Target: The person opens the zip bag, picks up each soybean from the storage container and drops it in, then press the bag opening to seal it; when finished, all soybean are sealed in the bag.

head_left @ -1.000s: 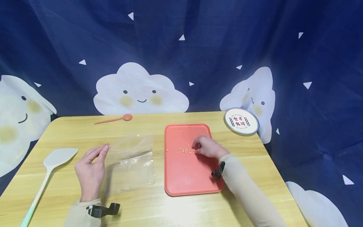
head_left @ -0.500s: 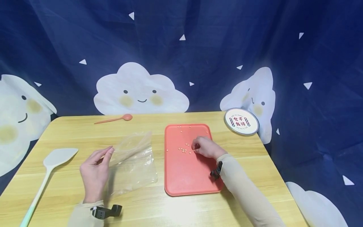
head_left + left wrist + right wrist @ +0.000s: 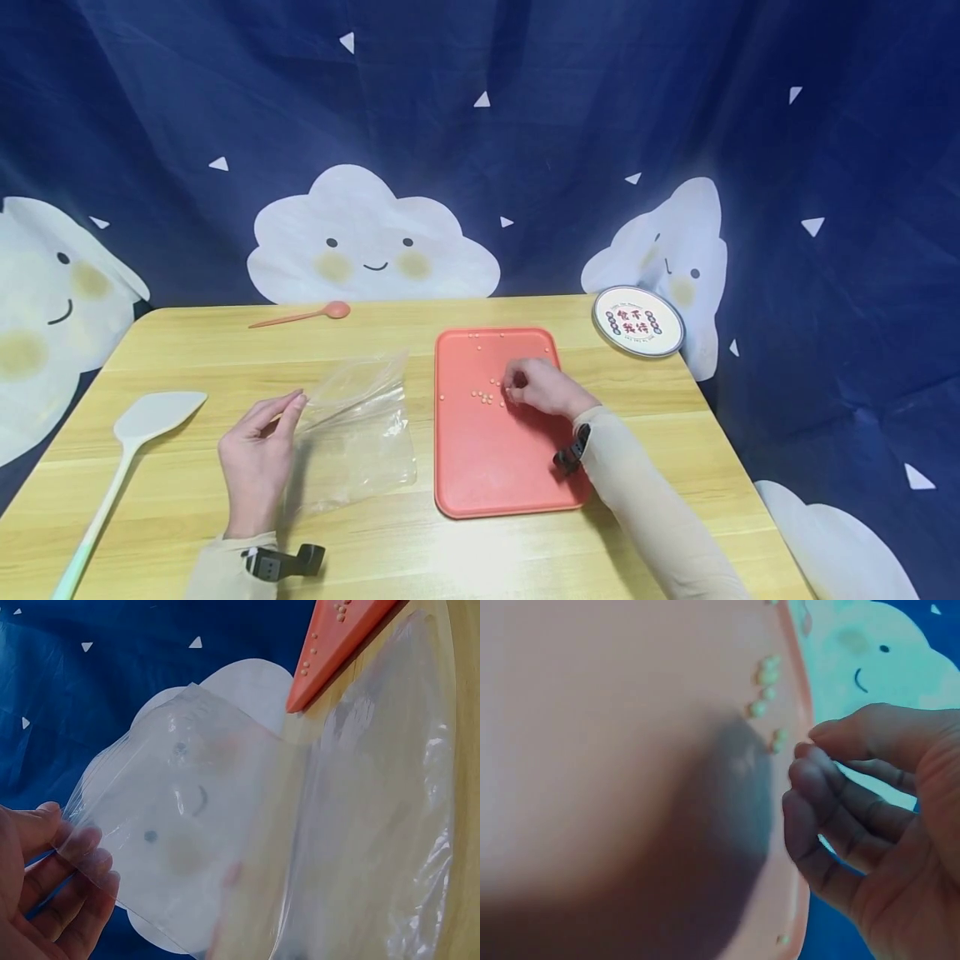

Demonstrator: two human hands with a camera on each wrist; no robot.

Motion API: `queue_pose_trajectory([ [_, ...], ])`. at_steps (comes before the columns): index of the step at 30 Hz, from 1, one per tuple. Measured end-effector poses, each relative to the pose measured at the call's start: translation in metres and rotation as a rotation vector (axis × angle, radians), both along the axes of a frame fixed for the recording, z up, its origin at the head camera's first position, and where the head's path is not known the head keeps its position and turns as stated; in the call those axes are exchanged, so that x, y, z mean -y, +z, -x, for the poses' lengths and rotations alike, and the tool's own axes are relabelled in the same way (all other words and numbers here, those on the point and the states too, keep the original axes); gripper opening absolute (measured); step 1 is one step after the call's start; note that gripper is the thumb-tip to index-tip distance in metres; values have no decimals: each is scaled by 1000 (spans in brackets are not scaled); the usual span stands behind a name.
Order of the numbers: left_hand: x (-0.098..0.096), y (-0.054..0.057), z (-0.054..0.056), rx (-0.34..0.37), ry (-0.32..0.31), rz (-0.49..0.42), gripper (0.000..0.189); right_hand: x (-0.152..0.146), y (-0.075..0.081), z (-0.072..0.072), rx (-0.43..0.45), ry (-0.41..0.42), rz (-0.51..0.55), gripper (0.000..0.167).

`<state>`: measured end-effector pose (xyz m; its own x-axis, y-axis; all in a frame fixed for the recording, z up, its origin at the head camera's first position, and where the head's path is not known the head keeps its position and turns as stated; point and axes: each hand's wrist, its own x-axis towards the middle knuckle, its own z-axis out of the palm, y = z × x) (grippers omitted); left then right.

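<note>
Tray [image 3: 510, 467] holds pellets [image 3: 766, 677] beside clear bag [image 3: 360, 458].

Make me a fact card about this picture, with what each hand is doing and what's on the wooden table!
Middle: red rectangular tray with small round yellowish pieces
Left hand: pinches a clear plastic bag by its edge
Right hand: over the tray, fingertips close together; can't tell if it holds a piece
Left side: white spatula with pale green handle
Back left: small orange-red spoon
Back right: white dark-rimmed plate

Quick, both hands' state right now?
Left hand: holding the clear plastic bag, pinched.
Right hand: over the red tray, fingers bent; whether it pinches anything cannot be told.
</note>
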<state>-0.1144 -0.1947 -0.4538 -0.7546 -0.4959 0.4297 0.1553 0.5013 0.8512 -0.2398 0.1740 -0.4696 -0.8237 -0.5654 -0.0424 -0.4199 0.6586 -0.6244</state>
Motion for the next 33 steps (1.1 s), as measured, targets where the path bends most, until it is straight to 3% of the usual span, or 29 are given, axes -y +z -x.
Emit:
queue_pose_trajectory([
  [11, 1, -1, 2, 18, -3, -1, 10, 44, 42, -8, -56, -33, 251, 8],
  [19, 0, -2, 3, 11, -22, 20, 9, 105, 55, -13, -79, 57, 422, 6],
  [25, -1, -2, 2, 9, -39, 31, 8, 146, 56, -16, -101, 127, 401, 8],
  [33, -3, -4, 3, 2, -53, 38, 8, 184, 50, -20, -152, 179, 292, 7],
])
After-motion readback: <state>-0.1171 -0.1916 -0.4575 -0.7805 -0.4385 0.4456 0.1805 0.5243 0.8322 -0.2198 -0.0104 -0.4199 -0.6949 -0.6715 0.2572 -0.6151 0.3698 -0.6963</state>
